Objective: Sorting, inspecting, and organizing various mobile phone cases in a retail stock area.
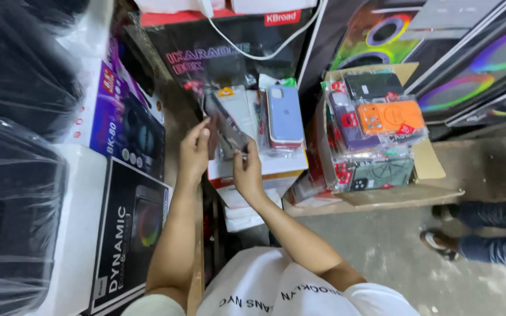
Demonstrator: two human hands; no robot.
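So you've got a dark phone case (225, 123) in a clear sleeve pinched between both hands, tilted, top end pointing to about 11 o'clock. Your left hand (194, 153) has its fingers curled round the case's left edge, thumb up near the top. Your right hand (247, 171) grips the lower end at roughly 5 o'clock from the case's middle, fingertips closed on it.

Right behind it, at 1 o'clock, there's a blue case (285, 112) on a stack of packed cases. Further out at 3 o'clock sits a cardboard box (428, 164) stuffed with more, an orange case (390, 116) on top. Speaker boxes (127, 234) are piled at 8 o'clock beside your left arm. Somebody's feet (440, 243) in sandals show at 4 o'clock, well apart from your hands.
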